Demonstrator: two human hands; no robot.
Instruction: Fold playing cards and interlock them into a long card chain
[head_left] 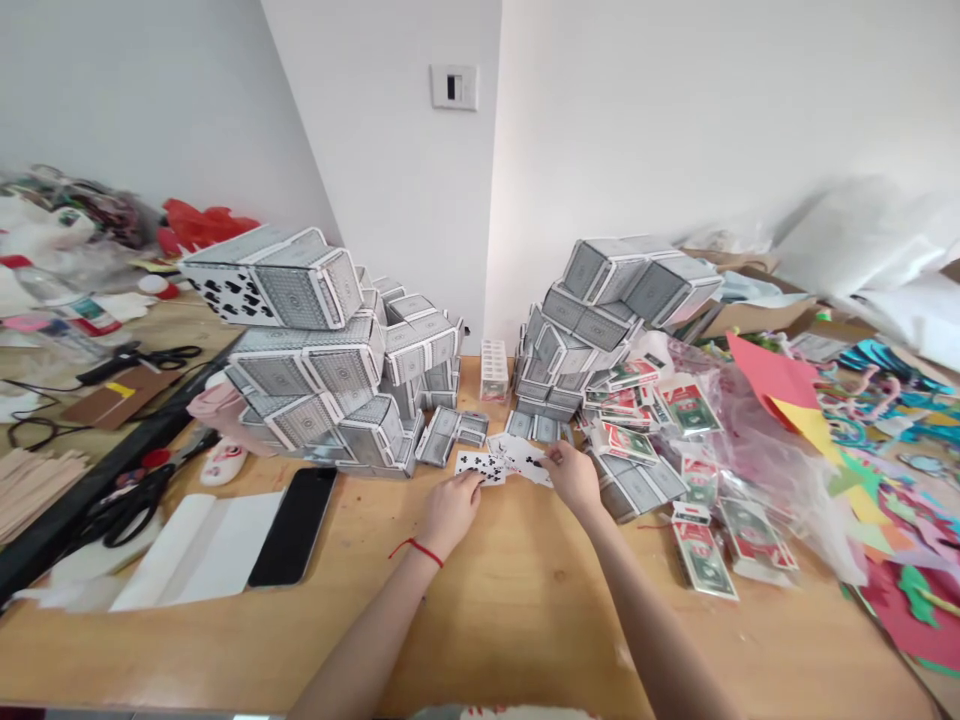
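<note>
Both my hands reach forward over a wooden table (510, 600). My left hand (450, 510), with a red string at the wrist, pinches the edge of a playing card (481, 466) showing black clubs. My right hand (574, 478) has its fingers closed on another face-up playing card (525, 458) just beside the first. The cards lie low over the table, in front of small card boxes (450, 432). Grey-patterned structures built of cards rise on both sides: a big one at the left (315, 350) and another at the right (600, 320).
A black phone (294, 524) and white paper (202, 545) lie to the left, with scissors (127, 505) beyond. Packs of cards in red-green wrappers (697, 540) and a plastic bag (757, 450) sit right. Coloured paper scraps (885, 500) cover the far right.
</note>
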